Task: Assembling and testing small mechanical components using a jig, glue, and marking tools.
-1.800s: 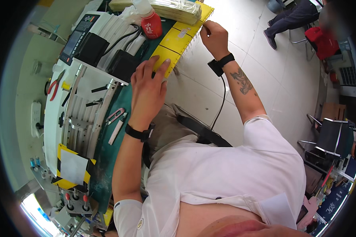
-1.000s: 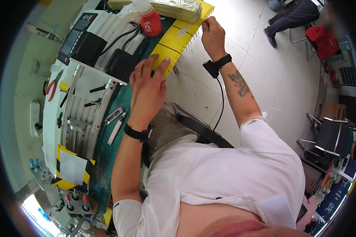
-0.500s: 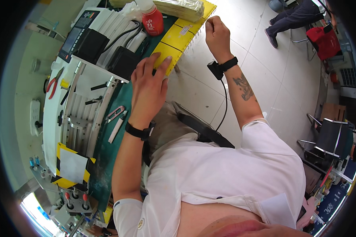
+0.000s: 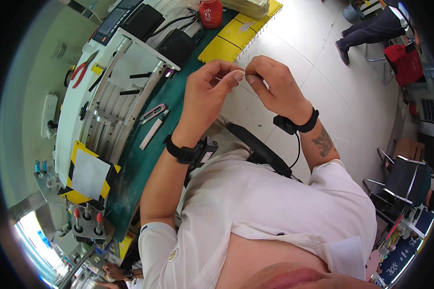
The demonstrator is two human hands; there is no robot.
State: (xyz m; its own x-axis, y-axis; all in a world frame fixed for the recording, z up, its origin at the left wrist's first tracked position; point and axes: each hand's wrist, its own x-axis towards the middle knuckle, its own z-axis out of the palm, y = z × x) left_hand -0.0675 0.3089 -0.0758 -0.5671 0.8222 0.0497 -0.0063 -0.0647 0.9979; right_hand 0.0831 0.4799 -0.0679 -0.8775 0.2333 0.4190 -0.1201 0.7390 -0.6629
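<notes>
My left hand (image 4: 205, 96) and my right hand (image 4: 279, 89) meet fingertip to fingertip beyond the green bench's edge. Each is pinched, thumb against forefinger. A tiny dark bit shows where the tips come together, too small to name. Just beyond my hands lies a yellow strip (image 4: 225, 44) with dark cross lines and a row of thin prongs along its edge. At the left, on the green mat (image 4: 144, 156), are pink-handled thread snips (image 4: 154, 111) and a white stick-like tool (image 4: 152, 134).
A white bench machine (image 4: 62, 139) with metal rails stands left, red-handled pliers (image 4: 84, 69) on it. A red bottle (image 4: 210, 13) and a wrapped bundle (image 4: 250, 6) sit at the far end. Far right are a person's legs (image 4: 364, 36), a red bag (image 4: 404, 62) and a black chair (image 4: 406, 168).
My left hand has lifted off the yellow strip and moved right. My right hand has come nearer, and both sets of fingertips now meet. The view has shifted slightly.
</notes>
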